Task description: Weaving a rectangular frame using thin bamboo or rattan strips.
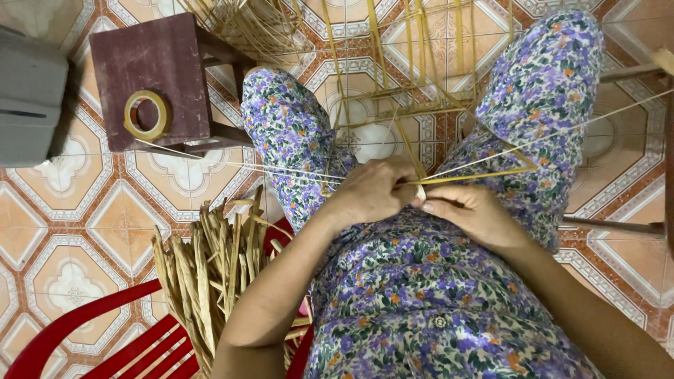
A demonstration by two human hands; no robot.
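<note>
My left hand (372, 188) and my right hand (472, 210) meet over my lap, both pinching yellow straw strips (477, 175) where they cross. The strips fan out from my fingers: thin ones run left toward the stool and right past my knee, and a wider flat one lies across my right thigh. More long strips (414, 56) hang down between my knees from a woven piece above. I wear a purple floral garment (428, 281).
A bundle of dry straw (210, 274) rests on a red plastic chair (84, 330) at my left. A small dark wooden stool (151, 70) holds a roll of tape (146, 114). A grey box (28, 91) sits far left on patterned floor tiles.
</note>
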